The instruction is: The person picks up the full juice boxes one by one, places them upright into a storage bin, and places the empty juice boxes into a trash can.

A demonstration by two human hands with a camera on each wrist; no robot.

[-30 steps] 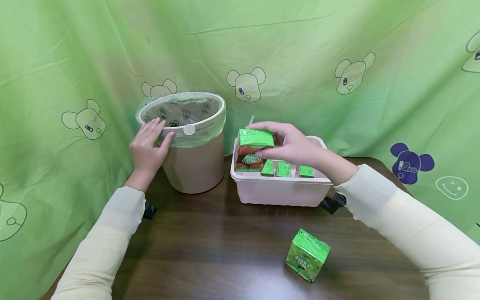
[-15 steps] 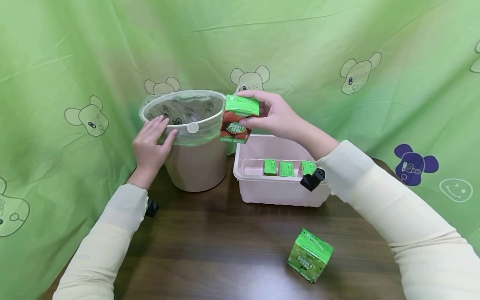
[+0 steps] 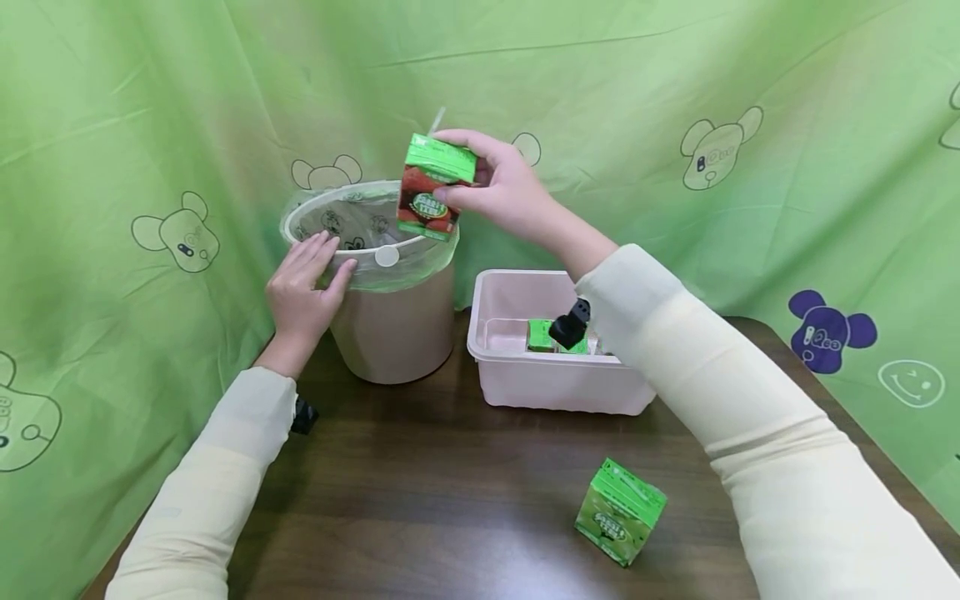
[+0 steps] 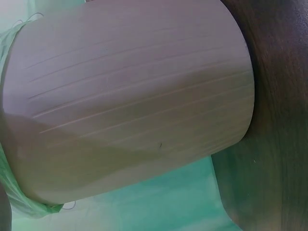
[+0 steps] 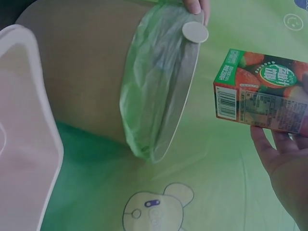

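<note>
My right hand grips a red and green juice box with a straw standing out of its top. It is held upright above the near right part of the rim of a beige trash can. In the right wrist view the juice box shows strawberry pictures and a barcode, apart from the rim. My left hand rests on the can's rim at the left, fingers over the edge and thumb outside. A clear green bag lines the can. The left wrist view shows mostly the can's side.
A pink plastic bin right of the can holds several small green-topped boxes, partly hidden by the right sleeve. A green juice box stands on the dark wooden table in front. Green patterned cloth hangs behind.
My right hand has carried the red juice box up and left, from over the pink bin to over the can's rim. My left hand has stayed on the rim.
</note>
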